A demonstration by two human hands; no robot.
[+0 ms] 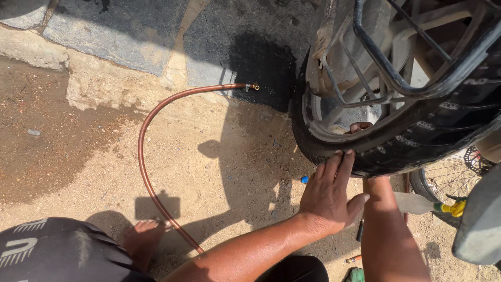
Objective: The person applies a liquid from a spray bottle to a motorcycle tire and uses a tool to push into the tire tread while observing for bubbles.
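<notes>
head view: left hand [327, 194] lies flat, fingers spread, on the motorcycle tyre [417, 141] resting on the sandy ground [78, 156]. right hand [360, 127] reaches behind the rim; its grip cannot be determined. tyre appears heavy, stiff, grippy; best held at the tread edge. air hose [146, 130] lies nearby.

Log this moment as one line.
left hand flat on motorcycle tyre | right hand behind tyre, at rim | air hose on ground
</notes>
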